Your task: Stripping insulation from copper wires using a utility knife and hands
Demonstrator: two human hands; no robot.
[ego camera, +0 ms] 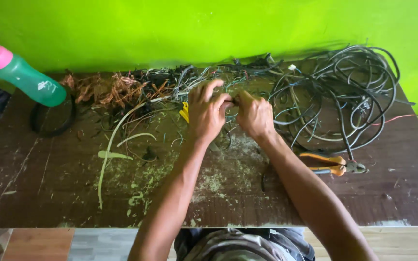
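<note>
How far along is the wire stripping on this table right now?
Done: a heap of bare copper strands lies at the back left, with stripped sheath pieces scattered near it. In hand: the left hand and right hand pinch a thin dark wire between them. Left: a large tangle of cables on the right, seemingly unstripped. The orange-handled pliers lie unused.

My left hand [208, 113] and right hand [254, 115] are bare: no gloves, rings, watch or wristbands. Both forearms are uncovered along their whole visible length; no sleeve reaches into view. At the bottom edge, my lap shows a garment of mottled grey, tan and cream fabric [228, 246], with darker blue-grey cloth [291, 241] bunched beside it on the right.
</note>
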